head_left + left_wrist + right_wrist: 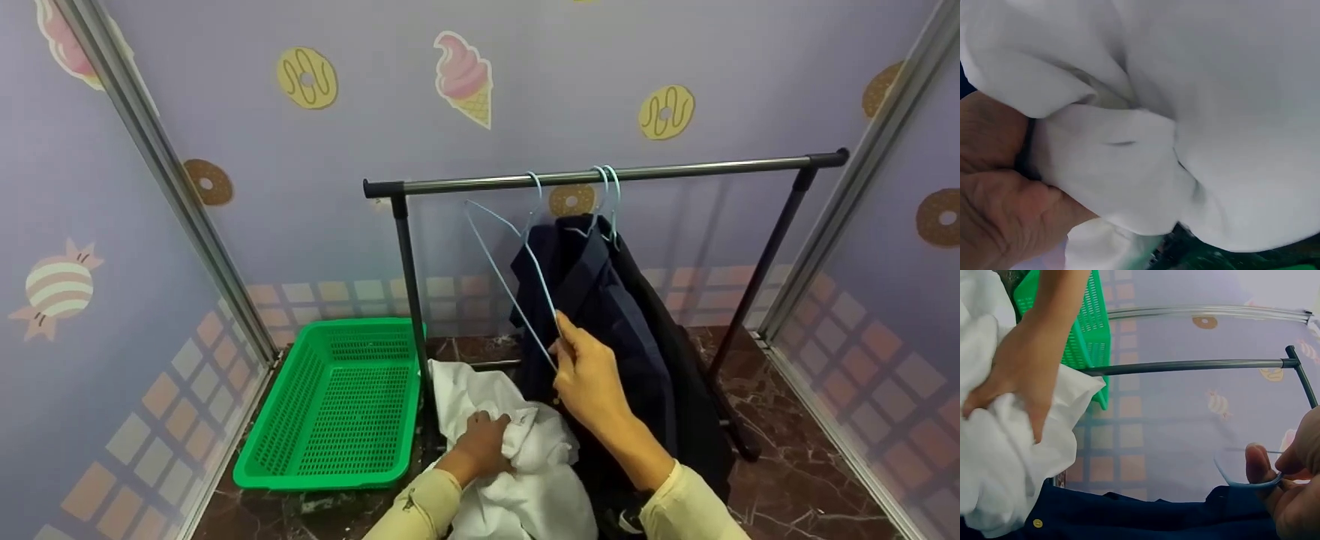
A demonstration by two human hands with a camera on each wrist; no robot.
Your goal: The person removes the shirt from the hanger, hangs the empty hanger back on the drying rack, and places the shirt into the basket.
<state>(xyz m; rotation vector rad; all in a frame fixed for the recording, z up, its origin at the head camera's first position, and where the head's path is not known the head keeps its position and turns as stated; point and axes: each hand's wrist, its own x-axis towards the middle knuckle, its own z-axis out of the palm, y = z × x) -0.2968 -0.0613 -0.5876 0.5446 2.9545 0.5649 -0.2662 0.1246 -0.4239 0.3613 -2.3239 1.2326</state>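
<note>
My left hand [480,444] grips a bunched white garment [544,480] low beside the rack, its fingers sunk in the folds. In the left wrist view the white cloth [1241,129] fills most of the picture and covers the fingers. My right hand [589,371] pinches one end of a light blue wire hanger [539,271], whose hook sits on the rack's bar and whose body is swung out toward me, with no garment on it. The right wrist view shows the hanger's bent corner [1247,484] between thumb and fingers [1258,464].
A metal clothes rack [480,183] stands against the patterned wall. Dark navy and black garments [630,322] hang on two more blue hangers, right behind my right hand. A green plastic basket [251,465] sits on the dark marbled floor [810,450] left of the rack.
</note>
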